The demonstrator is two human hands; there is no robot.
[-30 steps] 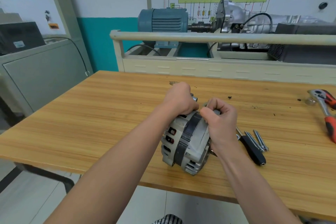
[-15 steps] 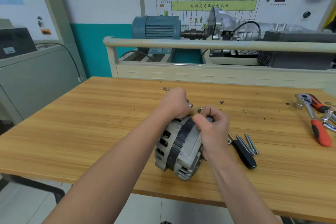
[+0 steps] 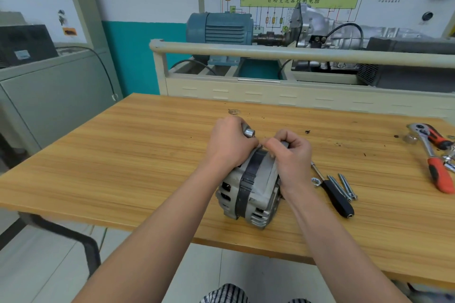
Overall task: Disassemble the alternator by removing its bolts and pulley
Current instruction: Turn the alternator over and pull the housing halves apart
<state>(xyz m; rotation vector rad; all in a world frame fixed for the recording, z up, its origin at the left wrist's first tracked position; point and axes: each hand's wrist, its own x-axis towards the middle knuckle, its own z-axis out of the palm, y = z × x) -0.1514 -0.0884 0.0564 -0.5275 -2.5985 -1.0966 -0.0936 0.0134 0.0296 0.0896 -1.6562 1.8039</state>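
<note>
- Alternator (image 3: 248, 192): cast grey metal housing with ribbed vent slots and a dark band round the middle, lying on its side near the front edge of the wooden table (image 3: 123, 155).
- Left hand (image 3: 227, 145): fingers curled over the alternator's top left, gripping a small shiny cylindrical socket (image 3: 249, 132) that sticks out past the knuckles.
- Right hand (image 3: 291, 152): curled on the top right of the housing, fingertips pinching something at the top edge; what exactly, cannot tell. The fingertips of both hands almost touch.
- Just right of the alternator: a driver with a thin steel shaft and a smooth black handle (image 3: 337, 198), a hex nut (image 3: 315, 181) touching its shaft, and long bright bolts (image 3: 344, 188) lying side by side, beside the handle.
- Far right of the table: chrome ratchet wrench with an orange-and-black grip (image 3: 437, 170), with more shiny tool parts beside it, partly cut off by the frame.
- Small flat washer-like ring (image 3: 234, 112) on the table beyond the hands, with dark specks of debris scattered nearby.
- Tabletop: light wood-grain laminate on a dark metal leg.
- Behind: cream bench frame with open bays holding a blue ribbed electric motor (image 3: 219, 29) coupled to a bare aluminium gearbox (image 3: 317, 29).
</note>
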